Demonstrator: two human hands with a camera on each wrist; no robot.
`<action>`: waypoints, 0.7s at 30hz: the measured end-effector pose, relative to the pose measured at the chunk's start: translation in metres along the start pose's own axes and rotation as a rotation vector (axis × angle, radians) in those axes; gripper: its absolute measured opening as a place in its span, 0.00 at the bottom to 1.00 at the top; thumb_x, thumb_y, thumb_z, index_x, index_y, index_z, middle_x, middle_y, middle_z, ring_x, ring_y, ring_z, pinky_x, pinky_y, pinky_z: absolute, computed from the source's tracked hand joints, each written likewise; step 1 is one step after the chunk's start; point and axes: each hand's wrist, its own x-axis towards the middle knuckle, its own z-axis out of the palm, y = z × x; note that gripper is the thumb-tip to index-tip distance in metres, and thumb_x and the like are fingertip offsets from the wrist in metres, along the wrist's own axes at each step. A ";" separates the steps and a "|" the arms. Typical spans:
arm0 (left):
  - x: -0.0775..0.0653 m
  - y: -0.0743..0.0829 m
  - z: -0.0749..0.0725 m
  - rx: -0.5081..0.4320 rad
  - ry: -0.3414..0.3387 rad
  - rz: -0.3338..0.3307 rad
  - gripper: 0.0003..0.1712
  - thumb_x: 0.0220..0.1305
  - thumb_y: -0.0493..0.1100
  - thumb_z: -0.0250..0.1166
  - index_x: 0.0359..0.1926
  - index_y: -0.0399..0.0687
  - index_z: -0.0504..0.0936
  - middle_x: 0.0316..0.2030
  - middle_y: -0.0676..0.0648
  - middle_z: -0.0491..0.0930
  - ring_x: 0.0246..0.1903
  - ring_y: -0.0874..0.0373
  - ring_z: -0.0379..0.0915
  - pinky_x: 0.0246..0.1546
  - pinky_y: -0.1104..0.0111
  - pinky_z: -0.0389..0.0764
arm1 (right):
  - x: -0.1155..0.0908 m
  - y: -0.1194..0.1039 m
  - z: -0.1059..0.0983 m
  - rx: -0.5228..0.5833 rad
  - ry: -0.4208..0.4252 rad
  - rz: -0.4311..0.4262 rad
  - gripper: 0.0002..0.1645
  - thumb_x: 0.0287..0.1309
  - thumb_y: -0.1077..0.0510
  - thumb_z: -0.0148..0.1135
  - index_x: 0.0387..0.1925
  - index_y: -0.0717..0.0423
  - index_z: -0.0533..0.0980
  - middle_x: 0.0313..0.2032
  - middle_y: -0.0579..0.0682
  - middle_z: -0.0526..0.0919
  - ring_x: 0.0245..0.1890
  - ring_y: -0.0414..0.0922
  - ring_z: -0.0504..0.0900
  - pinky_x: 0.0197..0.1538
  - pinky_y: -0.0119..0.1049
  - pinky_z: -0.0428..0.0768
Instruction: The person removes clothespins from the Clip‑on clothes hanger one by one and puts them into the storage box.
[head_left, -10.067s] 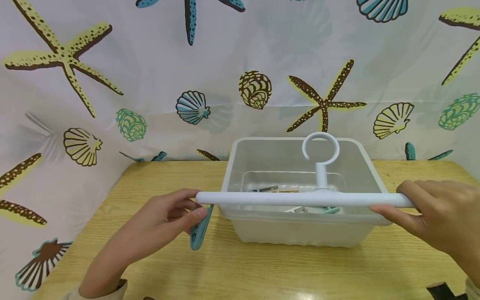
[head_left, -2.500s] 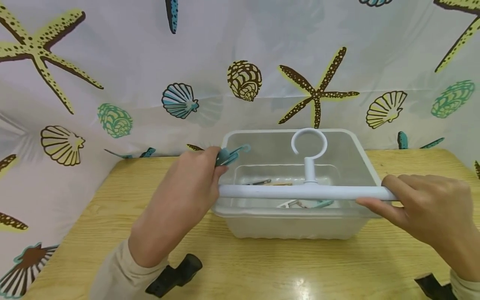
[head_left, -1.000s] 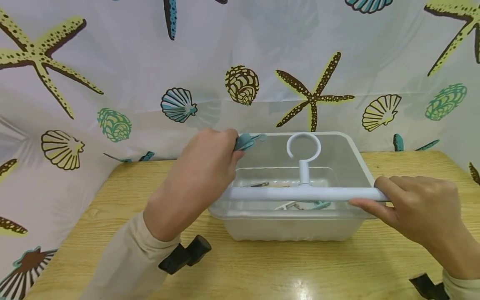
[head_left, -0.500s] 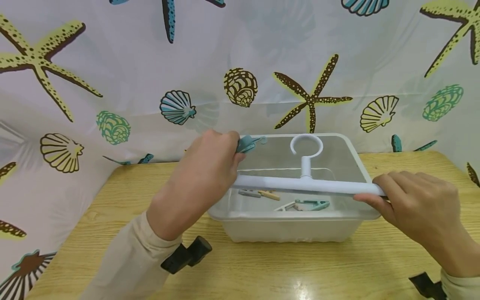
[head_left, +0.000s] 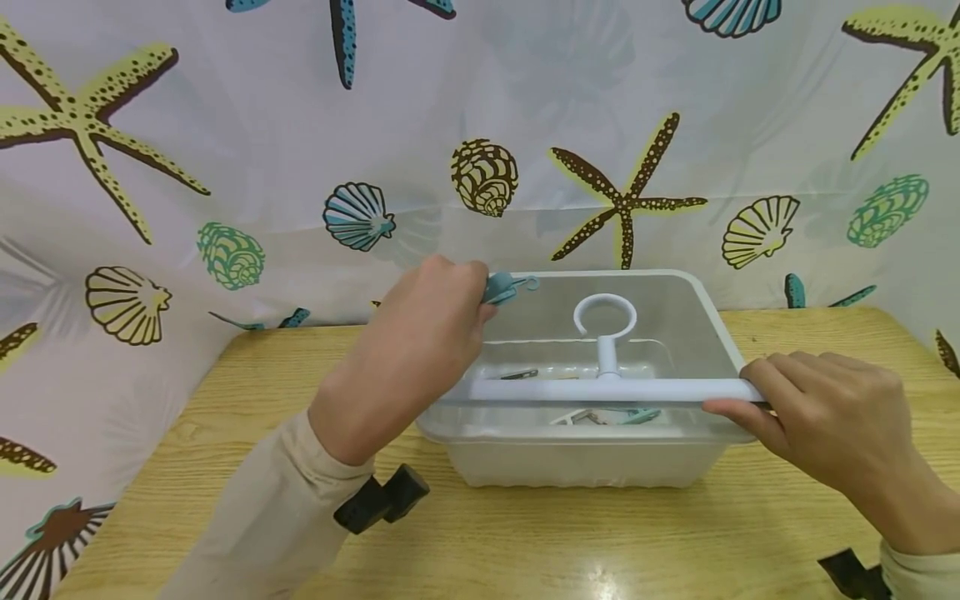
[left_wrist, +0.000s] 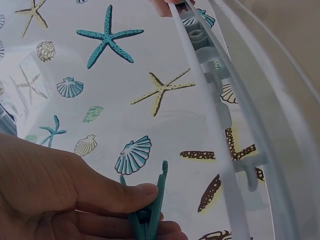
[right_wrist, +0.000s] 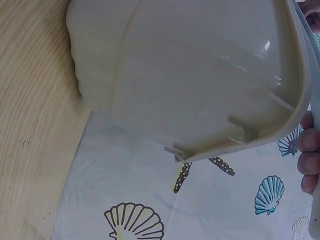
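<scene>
My left hand [head_left: 408,354] pinches a teal clothespin [head_left: 501,288] with a small hook at its end, above the left end of a white hanger [head_left: 660,390]. In the left wrist view, the thumb lies across the clothespin [left_wrist: 149,215], whose two legs stand apart. The hanger is a straight bar with a round open hook [head_left: 633,315], held level over a translucent plastic bin [head_left: 570,462]. My right hand [head_left: 832,417] grips the bar's right end, thumb in front. The bar's left end is hidden behind my left hand.
Inside the bin lie several clothespins, among them a grey one [head_left: 519,375], a white one [head_left: 572,417] and a teal one [head_left: 641,416], partly behind the bar. Bin and hands are over a wooden table [head_left: 525,542]. Behind hangs a seashell-print cloth [head_left: 420,100].
Over ten seconds my left hand has risen from below the bar's left end to above it, still with the teal clothespin. Since half a second ago, the bar has dropped slightly and levelled.
</scene>
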 end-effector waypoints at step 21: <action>0.009 -0.002 0.004 0.037 -0.033 -0.011 0.07 0.67 0.35 0.60 0.34 0.33 0.78 0.23 0.44 0.73 0.19 0.56 0.66 0.19 0.69 0.69 | 0.000 0.000 -0.001 0.013 -0.005 0.003 0.39 0.68 0.30 0.38 0.18 0.57 0.68 0.11 0.47 0.68 0.06 0.40 0.58 0.11 0.32 0.50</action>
